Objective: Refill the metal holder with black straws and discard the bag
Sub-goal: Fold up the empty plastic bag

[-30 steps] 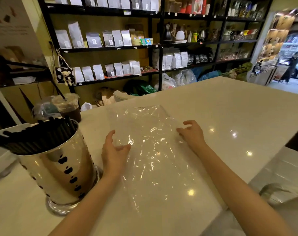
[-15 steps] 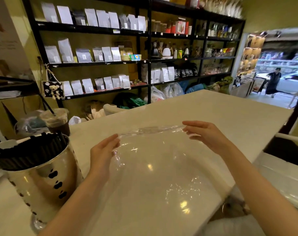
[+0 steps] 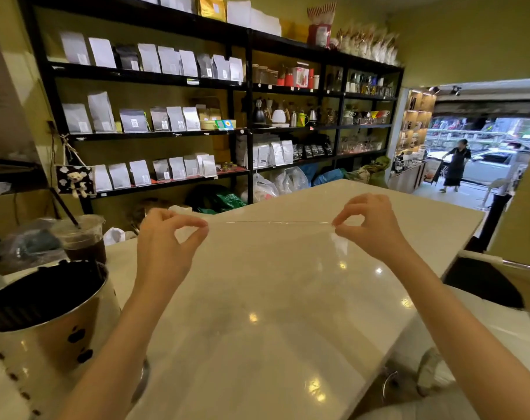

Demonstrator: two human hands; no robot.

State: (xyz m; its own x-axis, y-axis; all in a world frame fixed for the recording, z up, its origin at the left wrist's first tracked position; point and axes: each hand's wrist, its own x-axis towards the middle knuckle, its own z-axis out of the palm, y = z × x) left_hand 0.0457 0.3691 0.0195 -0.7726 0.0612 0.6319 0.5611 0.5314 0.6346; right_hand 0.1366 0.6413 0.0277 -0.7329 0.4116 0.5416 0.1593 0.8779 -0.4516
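An empty clear plastic bag (image 3: 266, 286) hangs stretched flat in front of me, above the white counter (image 3: 409, 213). My left hand (image 3: 166, 241) pinches its top left corner between thumb and forefinger. My right hand (image 3: 370, 225) pinches the top right corner the same way. The bag's top edge runs taut between them. At the lower left stands the shiny metal holder (image 3: 54, 338) with black dots, filled with black straws (image 3: 36, 295) whose tips reach its rim.
An iced coffee cup (image 3: 82, 241) with a black straw stands behind the holder. Black shelves (image 3: 248, 131) with pouches and kettles line the far wall. A person stands in the doorway (image 3: 456, 165) at the right. Plastic bags (image 3: 288, 180) lie beyond the counter.
The bag lay flat on the counter under both hands. Both hands took its far corners, lifted it and pulled it taut. My view has tilted upward.
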